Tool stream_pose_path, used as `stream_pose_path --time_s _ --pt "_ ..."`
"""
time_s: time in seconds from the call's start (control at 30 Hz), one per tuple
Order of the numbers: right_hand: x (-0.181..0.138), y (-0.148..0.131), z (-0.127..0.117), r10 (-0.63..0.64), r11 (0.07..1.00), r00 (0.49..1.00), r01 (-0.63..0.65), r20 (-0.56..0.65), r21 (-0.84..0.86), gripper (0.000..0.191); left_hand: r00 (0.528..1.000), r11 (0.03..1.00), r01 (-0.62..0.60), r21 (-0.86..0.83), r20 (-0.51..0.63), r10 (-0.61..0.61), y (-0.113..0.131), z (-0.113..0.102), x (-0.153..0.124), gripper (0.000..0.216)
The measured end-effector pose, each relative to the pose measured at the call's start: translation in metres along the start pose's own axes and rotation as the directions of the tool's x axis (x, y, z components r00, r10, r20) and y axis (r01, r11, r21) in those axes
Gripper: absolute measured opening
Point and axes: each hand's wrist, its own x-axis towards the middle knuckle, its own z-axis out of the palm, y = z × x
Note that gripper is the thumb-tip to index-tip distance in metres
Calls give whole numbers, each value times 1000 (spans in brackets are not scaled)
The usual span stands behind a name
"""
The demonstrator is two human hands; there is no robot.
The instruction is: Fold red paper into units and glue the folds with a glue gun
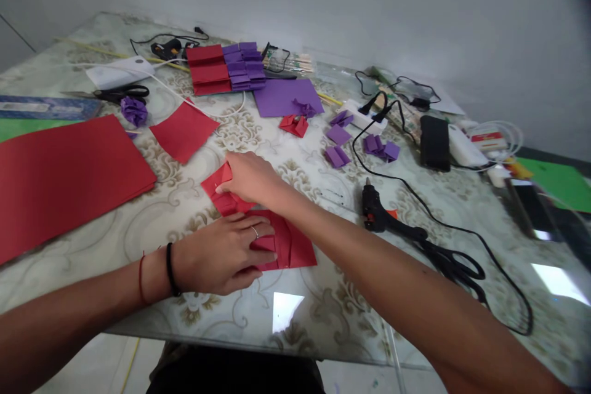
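Note:
A folded piece of red paper (298, 246) with crosswise creases lies on the table in front of me. My left hand (226, 252) rests flat over its near part, fingers spread and a ring on one of them. Reaching across above it, my right hand (249, 181) pinches the far-left folded end of the red paper between thumb and fingers. The fingertips of that hand are partly hidden. Just beyond lies a loose red square (184, 132).
A stack of red sheets (64, 178) is at left, near black scissors (122, 94). Pleated red and purple paper (247, 66) stands at the back. Folded purple pieces (338, 157), a glue gun (376, 209) with its cord, another scissors (455, 261) and a phone (530, 206) lie right.

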Motion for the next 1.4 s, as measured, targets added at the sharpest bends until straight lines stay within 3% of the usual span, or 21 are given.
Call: stream_pose_path --time_s 0.1,0.23,0.33,0.4,0.47,0.53,0.57,0.7,0.8,0.87,0.93,1.13,1.4 --pt "-2 7 -7 -43 999 998 43 -37 18 21 1000 1000 -2 1 10 2 1 0 0 32" --pt "-13 27 -22 -48 986 983 75 -179 148 49 1000 1000 11 -13 2 -11 1 1 0 31" --pt "-30 56 -44 -85 959 947 162 -310 232 35 1000 1000 16 -18 -3 -16 1 2 0 30" --pt "-45 80 -64 -114 952 911 215 -396 220 13 1000 1000 22 -22 5 -22 1 2 0 30" --pt "-61 102 -87 -58 978 915 132 -399 161 9 999 999 26 -27 20 -26 1 1 0 30" --pt "-76 118 -111 34 990 891 -91 -452 -106 10 999 999 28 -30 29 -27 1 1 -1 30" --pt "-83 123 -121 57 947 869 -204 -492 -250 12 999 999 27 -29 29 -26 1 1 -1 30" --pt "-103 128 -137 86 900 802 -316 -591 -299 17 1000 999 26 -18 7 -26 2 2 -1 29" --pt "-115 122 -119 138 932 802 -305 -582 -198 18 1000 999 31 -14 -1 -31 2 2 0 29" --pt "-125 114 -96 171 983 870 -180 -463 25 20 999 999 39 -17 14 -38 2 2 1 29" --pt "-135 103 -69 176 975 925 -116 -337 190 21 999 999 45 -20 29 -45 2 2 1 30" --pt "-153 78 -16 66 979 972 -20 -224 201 11 999 999 33 -25 20 -33 2 1 0 32" --pt "-155 78 4 90 983 970 -50 -226 178 13 1000 998 25 -50 1 -25 1 0 2 29"
